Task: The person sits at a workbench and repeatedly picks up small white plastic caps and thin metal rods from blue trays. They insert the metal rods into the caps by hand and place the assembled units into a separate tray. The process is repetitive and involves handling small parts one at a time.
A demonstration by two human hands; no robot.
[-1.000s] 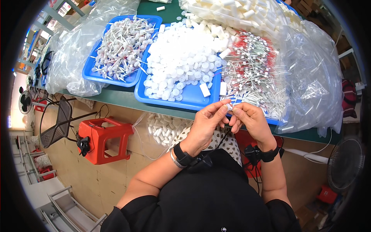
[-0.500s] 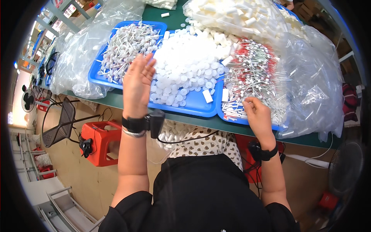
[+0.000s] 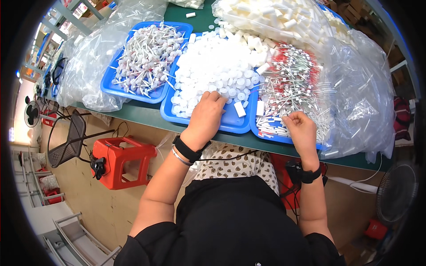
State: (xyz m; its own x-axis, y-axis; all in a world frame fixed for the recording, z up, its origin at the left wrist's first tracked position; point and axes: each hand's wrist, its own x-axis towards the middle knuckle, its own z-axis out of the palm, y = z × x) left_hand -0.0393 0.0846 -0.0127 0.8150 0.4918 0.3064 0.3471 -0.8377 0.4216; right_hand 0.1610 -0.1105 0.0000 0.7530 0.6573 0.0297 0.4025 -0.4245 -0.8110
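Observation:
My left hand (image 3: 207, 114) reaches palm down over the near edge of the middle blue tray (image 3: 230, 127). Its curled fingers touch the pile of translucent white plastic discs (image 3: 195, 84), and the fingertips are hidden. Over the near part of the right-hand blue tray (image 3: 287, 138), my right hand (image 3: 302, 127) is pinched at thumb and forefinger. Whatever is in that pinch is too small to make out. Thin white sticks (image 3: 271, 126) lie beside its fingertips, with red-and-white tipped pins (image 3: 295, 73) heaped behind.
The left blue tray (image 3: 106, 84) holds many stemmed pieces with disc heads. White foam cylinders (image 3: 270, 20) fill a clear bag at the back. Another clear bag (image 3: 359, 102) bulges on the right. A red stool (image 3: 120, 164) and a fan (image 3: 395, 193) stand below the green table.
My left hand has moved right and down from above the gap between the left and middle trays into the discs, its fingers curling. My right hand has barely shifted.

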